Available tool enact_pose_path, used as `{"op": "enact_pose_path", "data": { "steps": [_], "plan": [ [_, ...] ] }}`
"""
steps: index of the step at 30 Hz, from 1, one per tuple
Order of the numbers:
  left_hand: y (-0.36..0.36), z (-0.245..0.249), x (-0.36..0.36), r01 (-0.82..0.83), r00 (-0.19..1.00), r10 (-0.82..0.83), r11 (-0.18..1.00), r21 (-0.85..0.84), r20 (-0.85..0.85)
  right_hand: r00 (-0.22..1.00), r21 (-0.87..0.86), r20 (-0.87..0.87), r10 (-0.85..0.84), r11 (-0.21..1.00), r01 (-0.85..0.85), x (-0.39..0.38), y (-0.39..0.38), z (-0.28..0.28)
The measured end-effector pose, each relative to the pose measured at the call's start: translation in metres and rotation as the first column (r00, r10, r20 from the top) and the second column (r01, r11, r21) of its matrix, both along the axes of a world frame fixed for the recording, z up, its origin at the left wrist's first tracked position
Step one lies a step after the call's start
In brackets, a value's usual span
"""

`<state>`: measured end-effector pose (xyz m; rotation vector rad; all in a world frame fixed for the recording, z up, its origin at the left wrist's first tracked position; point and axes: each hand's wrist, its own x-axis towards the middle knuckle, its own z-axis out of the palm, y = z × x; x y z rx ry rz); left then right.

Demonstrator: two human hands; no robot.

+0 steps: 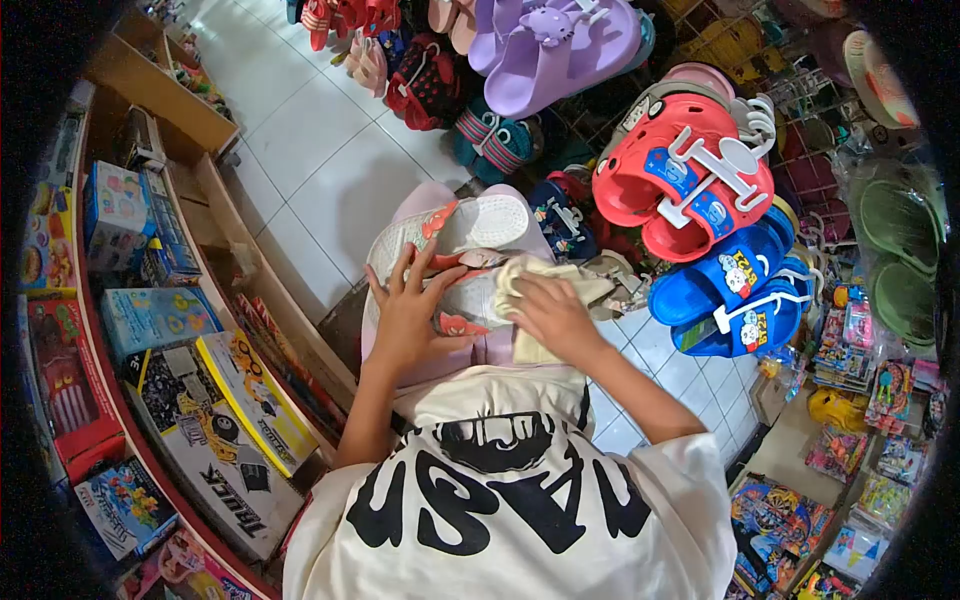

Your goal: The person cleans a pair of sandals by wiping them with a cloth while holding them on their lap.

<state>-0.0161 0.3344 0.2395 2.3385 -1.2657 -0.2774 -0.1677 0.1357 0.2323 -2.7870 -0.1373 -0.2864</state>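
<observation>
In front of my body lies a pair of pale pink sandals (pixel 497 222) with whitish footbeds and red-orange decorations on the straps. My left hand (pixel 412 308) rests on the near sandal, fingers spread and lying over its strap and footbed. A cream cloth (pixel 540 345) is bunched under my right hand (pixel 556 316), whose fingers are closed on it and press it against the sandal's right end. The cloth covers part of that sandal. What supports the pair underneath is mostly hidden.
Red clogs (pixel 690 175), blue slides (pixel 735 290) and lilac slides (pixel 560 50) hang at the right and top. Green sandals (pixel 900 265) hang in plastic at far right. A shelf (pixel 225 225) of boxed toys curves along the left. White floor tiles (pixel 320 130) show beyond.
</observation>
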Motion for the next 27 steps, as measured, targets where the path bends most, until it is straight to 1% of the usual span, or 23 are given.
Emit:
{"op": "enact_pose_path", "data": {
  "steps": [3,4,7,8,9,11,12,15,16,19,20,23,24,27],
  "plan": [
    [-0.001,0.001,0.003,0.024,1.0,-0.024,0.999,0.026,-0.007,0.986,-0.049,-0.165,-0.012,0.999,0.004,-0.005,-0.016,0.023],
    [-0.002,0.002,0.004,0.015,1.0,-0.015,1.0,0.019,-0.017,0.991,-0.038,-0.121,-0.059,0.998,0.055,-0.004,-0.018,0.029],
    [-0.003,0.003,0.005,-0.007,0.999,0.006,1.0,-0.008,-0.035,0.996,-0.027,0.007,-0.088,0.996,0.088,0.012,-0.016,0.057],
    [-0.003,0.002,0.005,-0.009,0.999,0.008,1.0,-0.026,-0.031,0.997,-0.047,0.063,-0.043,0.998,0.046,0.02,-0.01,0.058],
    [-0.004,0.0,0.004,-0.01,1.0,0.009,0.999,-0.043,-0.029,0.996,0.021,0.08,-0.043,0.999,0.041,0.026,-0.001,0.045],
    [-0.004,-0.002,0.004,-0.017,1.0,0.016,0.999,-0.043,-0.017,0.992,0.158,0.116,-0.048,0.987,0.029,0.032,0.012,0.001],
    [-0.004,-0.003,0.005,-0.019,1.0,0.019,0.999,-0.041,-0.01,0.99,0.073,0.141,-0.001,0.997,-0.009,0.03,0.01,-0.009],
    [-0.004,-0.004,0.004,-0.023,1.0,0.023,0.999,-0.025,-0.017,0.998,0.089,-0.056,-0.001,0.996,0.006,0.017,0.008,0.005],
    [-0.003,-0.005,0.002,-0.017,1.0,0.017,1.0,-0.022,-0.011,0.998,0.048,-0.063,0.002,0.999,0.001,0.012,0.004,0.009],
    [-0.006,-0.007,-0.001,-0.018,1.0,0.018,0.999,-0.031,-0.002,0.984,-0.032,-0.161,-0.077,0.997,0.072,0.003,-0.009,0.022],
    [-0.006,-0.004,-0.001,-0.024,1.0,0.024,0.999,-0.029,-0.007,0.971,-0.042,-0.194,-0.138,0.99,0.132,0.004,-0.011,0.034],
    [-0.004,-0.001,-0.002,-0.023,1.0,0.023,0.999,-0.042,0.013,0.967,0.106,-0.031,-0.255,0.961,0.257,0.019,-0.006,0.038],
    [-0.004,-0.002,-0.003,-0.02,0.999,0.021,0.999,-0.05,0.025,0.953,0.118,0.007,-0.304,0.946,0.301,0.027,0.006,0.042],
    [-0.004,-0.004,-0.002,-0.04,0.999,0.041,0.999,-0.026,0.028,0.968,0.054,0.012,-0.251,0.967,0.25,0.03,0.029,-0.004]
  ]
}}
